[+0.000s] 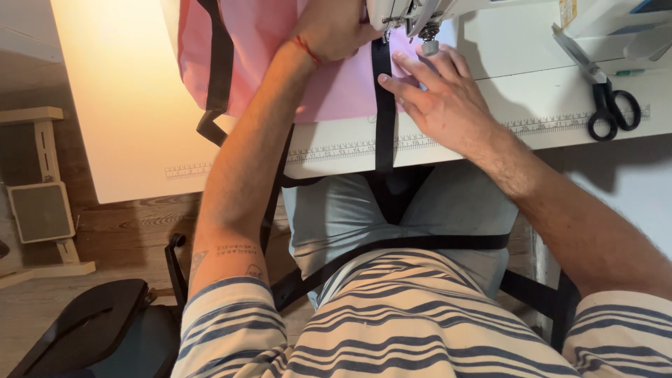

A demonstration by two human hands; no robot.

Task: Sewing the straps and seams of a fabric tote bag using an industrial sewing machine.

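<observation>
Pink fabric (336, 84) and black strap (383, 105) under both hands (392, 63).

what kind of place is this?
Likely a home sewing workspace: a white sewing machine stitching black webbing strap onto pink fabric, black-handled scissors, and a white table edged with a printed ruler.

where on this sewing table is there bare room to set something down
Free: the wide white tabletop left of the pink fabric, and the strip between the right hand and the scissors, above the printed ruler. Crowded: under the sewing machine, where both hands, the left hand included, press fabric and black strap.
</observation>
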